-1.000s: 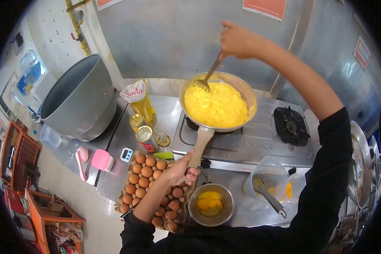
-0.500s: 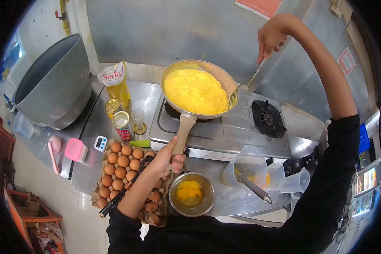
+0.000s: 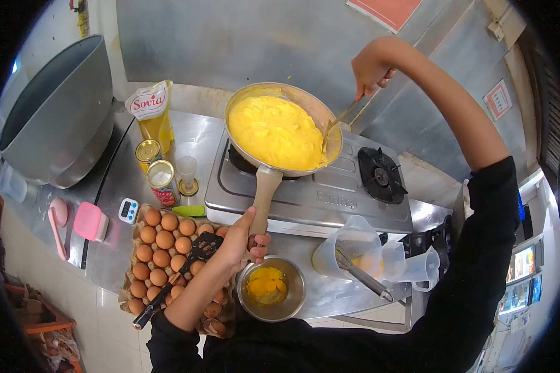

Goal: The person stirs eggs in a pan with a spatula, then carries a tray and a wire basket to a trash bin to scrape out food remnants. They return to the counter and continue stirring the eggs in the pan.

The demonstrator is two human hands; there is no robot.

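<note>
My left hand (image 3: 246, 241) grips the beige handle of a frying pan (image 3: 267, 186) tilted on the left burner of the steel stove (image 3: 336, 194). Scrambled egg (image 3: 274, 132) fills most of the pan. Up at the right, my right hand (image 3: 374, 71) is closed round the handle of a metal spatula (image 3: 339, 119), whose head touches the egg at the pan's right side. Below the pan handle stands a steel bowl (image 3: 297, 297) with yolks. An egg tray (image 3: 128, 292), with a black spatula (image 3: 202, 247) lying across it, is partly hidden under my left forearm.
A big grey mixing bowl (image 3: 62, 118) is at the left. Near it stand an oil pouch (image 3: 152, 112), two cans (image 3: 162, 180), a timer (image 3: 128, 211) and a pink-lidded box (image 3: 91, 221). To the right are a plastic jug (image 3: 333, 255) with a whisk (image 3: 367, 280) and a free burner (image 3: 381, 176).
My right hand has moved left and slightly down, with the spatula more slanted at the pan's right side. The whole view has shifted a little. My left hand still holds the pan handle.
</note>
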